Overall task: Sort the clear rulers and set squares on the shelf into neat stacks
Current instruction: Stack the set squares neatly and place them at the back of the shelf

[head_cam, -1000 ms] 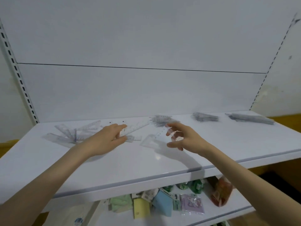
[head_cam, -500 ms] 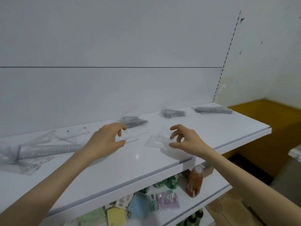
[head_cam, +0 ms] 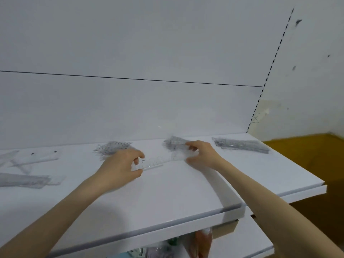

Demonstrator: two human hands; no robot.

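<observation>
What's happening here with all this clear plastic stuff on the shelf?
A person is sorting clear rulers and set squares on a white shelf. The left hand pinches one end of a clear ruler; the right hand pinches a clear piece, likely a set square, at its other end. Three stacks sit along the back, and loose pieces lie at the left.

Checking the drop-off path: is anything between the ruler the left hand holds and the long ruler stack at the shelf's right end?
Yes. The right hand, pinching a clear piece, sits directly between the ruler gripped by the left hand and the long ruler stack. Nothing else visible lies on that line.
</observation>
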